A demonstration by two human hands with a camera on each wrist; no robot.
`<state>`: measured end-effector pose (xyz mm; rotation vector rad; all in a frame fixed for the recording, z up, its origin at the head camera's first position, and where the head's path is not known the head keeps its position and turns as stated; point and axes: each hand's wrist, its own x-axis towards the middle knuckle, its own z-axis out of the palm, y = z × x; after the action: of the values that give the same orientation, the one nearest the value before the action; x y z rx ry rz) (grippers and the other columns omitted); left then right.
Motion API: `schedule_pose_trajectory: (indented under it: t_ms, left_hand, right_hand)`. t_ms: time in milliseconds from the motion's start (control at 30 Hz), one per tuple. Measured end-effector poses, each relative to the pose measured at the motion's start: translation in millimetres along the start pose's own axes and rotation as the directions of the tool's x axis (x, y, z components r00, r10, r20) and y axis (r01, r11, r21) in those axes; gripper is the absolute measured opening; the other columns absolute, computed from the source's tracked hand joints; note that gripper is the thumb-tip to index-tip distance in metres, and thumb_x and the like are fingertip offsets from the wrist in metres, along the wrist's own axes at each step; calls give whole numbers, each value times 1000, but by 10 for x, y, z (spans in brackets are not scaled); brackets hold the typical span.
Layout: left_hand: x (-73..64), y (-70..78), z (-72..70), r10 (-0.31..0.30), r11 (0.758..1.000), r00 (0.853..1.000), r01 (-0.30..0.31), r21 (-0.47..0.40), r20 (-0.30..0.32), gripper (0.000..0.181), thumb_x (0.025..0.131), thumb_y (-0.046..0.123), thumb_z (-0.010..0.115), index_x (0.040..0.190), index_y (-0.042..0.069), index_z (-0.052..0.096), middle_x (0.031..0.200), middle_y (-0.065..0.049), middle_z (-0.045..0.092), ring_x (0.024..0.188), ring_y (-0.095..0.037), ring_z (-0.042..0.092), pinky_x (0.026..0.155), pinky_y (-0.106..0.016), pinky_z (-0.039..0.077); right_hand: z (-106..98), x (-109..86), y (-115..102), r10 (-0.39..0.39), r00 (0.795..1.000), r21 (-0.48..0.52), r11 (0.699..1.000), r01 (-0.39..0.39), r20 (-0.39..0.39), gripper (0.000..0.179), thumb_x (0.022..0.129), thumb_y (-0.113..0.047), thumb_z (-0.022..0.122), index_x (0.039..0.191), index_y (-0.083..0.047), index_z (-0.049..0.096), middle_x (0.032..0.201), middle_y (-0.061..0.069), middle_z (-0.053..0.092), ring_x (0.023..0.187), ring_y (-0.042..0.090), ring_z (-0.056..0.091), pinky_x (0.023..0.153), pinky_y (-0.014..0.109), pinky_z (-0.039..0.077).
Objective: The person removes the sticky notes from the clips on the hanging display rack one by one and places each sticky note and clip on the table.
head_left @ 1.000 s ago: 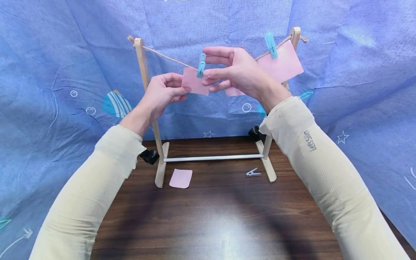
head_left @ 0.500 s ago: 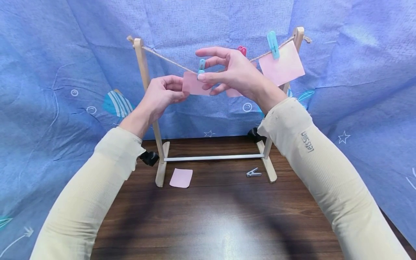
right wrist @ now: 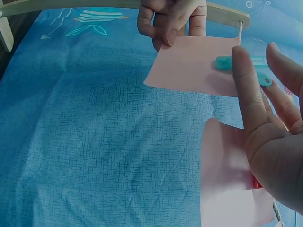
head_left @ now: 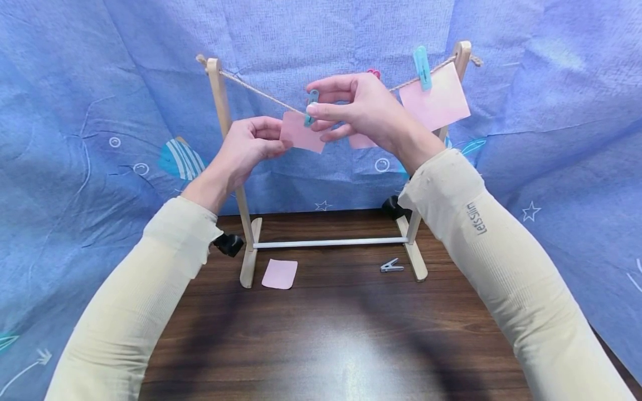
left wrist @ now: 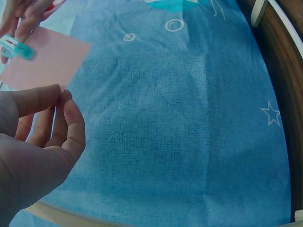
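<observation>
Here, left hand (head_left: 247, 143) pinches pink paper (head_left: 300, 133).

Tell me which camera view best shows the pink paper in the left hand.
The right wrist view: the pink paper appears large, mostly uncovered. In the head view it looks small; in the left wrist view it is near the picture's left edge.

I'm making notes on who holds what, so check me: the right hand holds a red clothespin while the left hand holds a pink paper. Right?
Not quite: the clothespin held by the right hand is turquoise, not red, as the right wrist view shows. The left hand does hold a pink paper.
</observation>
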<state>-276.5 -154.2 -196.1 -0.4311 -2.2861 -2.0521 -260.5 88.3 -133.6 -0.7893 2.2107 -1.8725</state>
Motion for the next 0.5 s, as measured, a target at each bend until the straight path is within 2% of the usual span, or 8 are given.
schedule_pose_trajectory:
  t_ms: [300, 500]
  left_hand:
    - [-11, -9, -5, 1, 999, 1000, -2, 35, 6, 24, 89, 5, 79, 112, 6, 74, 98, -4, 75, 92, -18, 67, 82, -30, 54]
    - [2, -15, -6, -4, 1000, 1000, 4, 31, 10, 25, 87, 6, 81, 111, 6, 74, 97, -5, 75, 90, -17, 68, 83, -30, 55]
  right_hand:
    - [-35, -19, -5, 10, 1000, 5, 1000, -10, -21, 49, 90, -13, 79, 136, -6, 63, 122, 14, 71, 100, 30, 73, 84, 42, 60]
    - [-30, -14, -12, 8, 999, -34, 999, -9, -32, 47, 91, -14, 78, 135, -6, 64, 123, 14, 69, 98, 29, 73, 82, 41, 61]
